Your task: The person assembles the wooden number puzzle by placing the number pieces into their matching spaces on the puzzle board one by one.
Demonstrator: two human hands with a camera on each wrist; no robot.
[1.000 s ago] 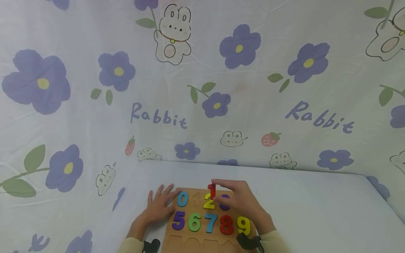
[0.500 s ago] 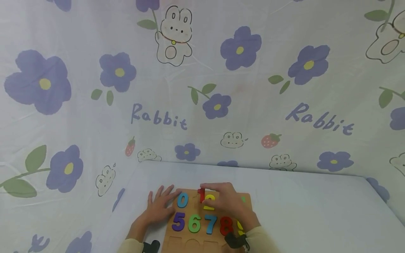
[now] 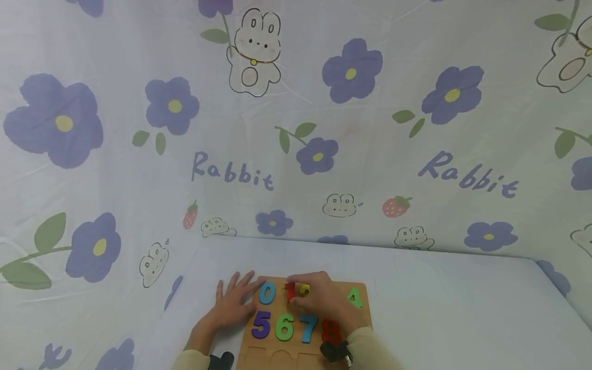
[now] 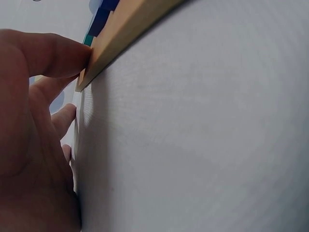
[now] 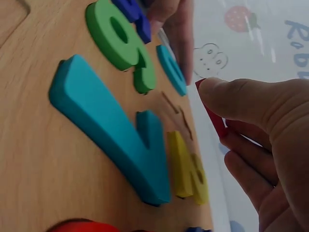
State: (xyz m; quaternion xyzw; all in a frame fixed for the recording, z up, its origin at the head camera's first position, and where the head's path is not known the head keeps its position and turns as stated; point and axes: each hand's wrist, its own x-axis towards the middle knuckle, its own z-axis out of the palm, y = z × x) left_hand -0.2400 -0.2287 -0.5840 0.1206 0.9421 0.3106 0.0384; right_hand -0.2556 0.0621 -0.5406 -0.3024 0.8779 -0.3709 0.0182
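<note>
My right hand (image 3: 324,298) pinches a red number 1 puzzle piece (image 3: 290,293) between thumb and fingers, close over the top row of a wooden number board (image 3: 274,347). In the right wrist view the red piece (image 5: 212,113) stands on edge in the grip, and the 1-shaped recess (image 5: 176,112) shows beside the yellow 2 (image 5: 179,166). My left hand (image 3: 233,306) lies spread at the board's left edge, its index finger by the blue 0 (image 3: 261,294). In the left wrist view, the thumb (image 4: 63,57) touches the board's side.
A purple 5 (image 3: 261,325), green 6 (image 3: 280,331), blue 7 (image 3: 309,325) and red 8 (image 3: 326,334) sit in the second row. The green 4 (image 3: 355,298) shows right of my hand. White table (image 3: 462,308) surrounds the board; a flower-patterned cloth (image 3: 296,103) hangs behind.
My right hand has moved left and down with the red number 1, from over the 2 to the 1-shaped recess. The left hand has stayed in place.
</note>
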